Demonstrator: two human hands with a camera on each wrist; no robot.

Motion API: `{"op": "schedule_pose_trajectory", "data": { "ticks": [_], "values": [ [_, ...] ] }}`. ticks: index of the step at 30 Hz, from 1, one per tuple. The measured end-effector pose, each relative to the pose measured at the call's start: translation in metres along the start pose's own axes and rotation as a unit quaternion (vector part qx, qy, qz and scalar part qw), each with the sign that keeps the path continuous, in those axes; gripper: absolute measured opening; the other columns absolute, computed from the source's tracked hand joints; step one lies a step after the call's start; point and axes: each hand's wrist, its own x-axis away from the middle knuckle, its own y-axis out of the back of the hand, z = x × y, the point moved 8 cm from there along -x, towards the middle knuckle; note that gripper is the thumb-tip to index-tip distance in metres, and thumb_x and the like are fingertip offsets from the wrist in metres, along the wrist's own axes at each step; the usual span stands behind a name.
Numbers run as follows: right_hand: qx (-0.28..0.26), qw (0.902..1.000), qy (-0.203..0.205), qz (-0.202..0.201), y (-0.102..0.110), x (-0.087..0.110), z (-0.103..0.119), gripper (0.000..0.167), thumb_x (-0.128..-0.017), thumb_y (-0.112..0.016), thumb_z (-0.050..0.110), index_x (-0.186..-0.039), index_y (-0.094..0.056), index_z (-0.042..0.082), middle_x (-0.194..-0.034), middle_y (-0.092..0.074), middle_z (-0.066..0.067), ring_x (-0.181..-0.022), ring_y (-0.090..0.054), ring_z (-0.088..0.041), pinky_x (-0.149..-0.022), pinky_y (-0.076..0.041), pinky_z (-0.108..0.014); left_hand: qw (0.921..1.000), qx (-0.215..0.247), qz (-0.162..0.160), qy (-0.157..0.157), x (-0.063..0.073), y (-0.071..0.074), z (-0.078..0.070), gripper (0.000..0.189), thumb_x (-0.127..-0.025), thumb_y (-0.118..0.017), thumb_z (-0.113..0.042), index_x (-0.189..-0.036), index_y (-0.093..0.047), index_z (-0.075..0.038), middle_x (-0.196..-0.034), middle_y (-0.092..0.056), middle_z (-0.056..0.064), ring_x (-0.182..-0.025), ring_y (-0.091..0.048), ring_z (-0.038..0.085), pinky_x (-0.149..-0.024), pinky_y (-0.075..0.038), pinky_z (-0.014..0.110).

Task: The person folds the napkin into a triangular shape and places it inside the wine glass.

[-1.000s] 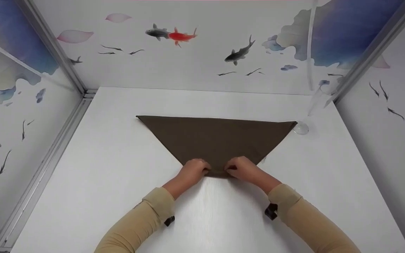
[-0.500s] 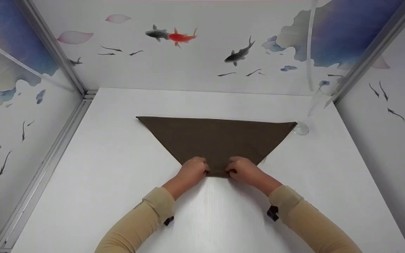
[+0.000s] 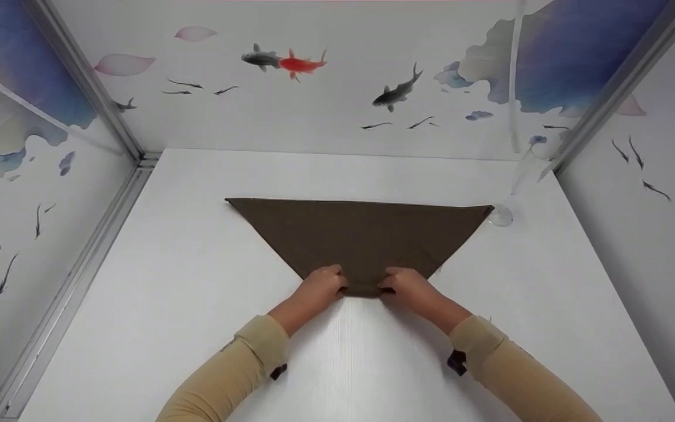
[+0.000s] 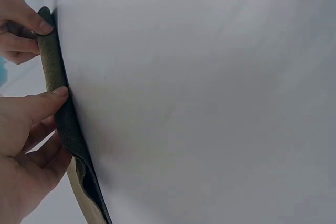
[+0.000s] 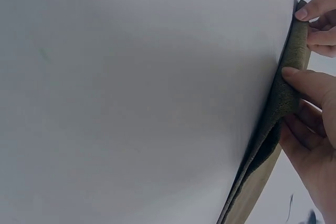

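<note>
Brown cloth (image 3: 361, 237) on white table (image 3: 138, 299), left hand (image 3: 321, 286) pinching its rolled edge (image 3: 362, 291), right hand (image 3: 411, 288) likewise

Two hands (image 3: 324, 282) (image 3: 412, 288) are pinching one brown cloth (image 3: 361, 234); two tan sleeves (image 3: 229, 372) (image 3: 516, 366) and two black wrist devices (image 3: 279, 371) (image 3: 457, 363) are showing; one clear disc (image 3: 503, 215) is lying toward the worktop's (image 3: 554, 281) right edge.

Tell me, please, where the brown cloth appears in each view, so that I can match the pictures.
Head: the brown cloth, mid-picture, long edge uppermost.
Left wrist: a narrow strip down the left side to the frame's bottom.
Right wrist: a narrow strip slanting down the right side to the frame's bottom.
Shared landmark: the rolled or folded edge pinched by the left hand and the right hand.
</note>
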Motion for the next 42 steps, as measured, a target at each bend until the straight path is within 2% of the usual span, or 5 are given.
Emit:
{"op": "schedule_pose_trajectory", "data": {
  "ticks": [6,14,23,30,42],
  "values": [
    [-0.012,0.9991,-0.028,-0.029,0.004,0.004,-0.004,0.010,-0.080,-0.078,0.001,-0.085,-0.072,0.008,-0.079,-0.068,-0.002,-0.075,-0.064,-0.016,-0.066,-0.053,-0.032,0.9996,0.025,-0.009,0.004,0.001,0.001,-0.001,0.010,-0.089,-0.072,-0.011,-0.098,-0.076,-0.008,-0.086,-0.061,0.003,-0.083,-0.062,0.017,-0.073,-0.051,0.027],
    [-0.038,0.9965,-0.074,-0.008,0.004,0.003,-0.013,0.010,-0.086,-0.071,-0.001,-0.089,-0.075,0.008,-0.086,-0.070,-0.004,-0.085,-0.066,-0.019,-0.073,-0.055,-0.034,0.9950,0.094,-0.028,0.019,-0.001,0.004,0.006,0.012,-0.089,-0.068,0.000,-0.098,-0.075,-0.005,-0.092,-0.069,0.006,-0.090,-0.065,0.020,-0.080,-0.052,0.031],
    [-0.039,0.9908,-0.129,-0.011,0.002,-0.004,-0.023,0.010,-0.085,-0.072,-0.001,-0.091,-0.073,0.007,-0.085,-0.061,-0.001,-0.083,-0.062,-0.018,-0.075,-0.054,-0.033,0.9939,0.078,-0.040,0.067,-0.004,0.006,0.012,0.007,-0.088,-0.071,-0.003,-0.094,-0.072,-0.007,-0.090,-0.067,0.004,-0.087,-0.065,0.019,-0.074,-0.053,0.030],
    [0.057,0.9968,-0.035,-0.043,0.005,-0.005,-0.011,0.014,-0.079,-0.074,-0.006,-0.080,-0.074,0.008,-0.076,-0.053,-0.001,-0.072,-0.054,-0.017,-0.067,-0.051,-0.030,0.9976,-0.036,-0.054,0.026,-0.007,0.010,0.000,0.006,-0.086,-0.073,-0.004,-0.085,-0.075,-0.009,-0.081,-0.059,0.002,-0.080,-0.061,0.016,-0.068,-0.051,0.022],
    [0.064,0.9979,0.011,-0.008,0.000,0.000,-0.007,0.010,-0.079,-0.077,0.000,-0.086,-0.075,0.007,-0.081,-0.061,-0.002,-0.077,-0.057,-0.018,-0.069,-0.051,-0.031,0.9977,-0.064,-0.021,0.009,-0.003,0.006,-0.003,0.005,-0.088,-0.073,-0.009,-0.084,-0.071,-0.008,-0.080,-0.060,0.004,-0.078,-0.061,0.018,-0.068,-0.051,0.027]
  ]
}}
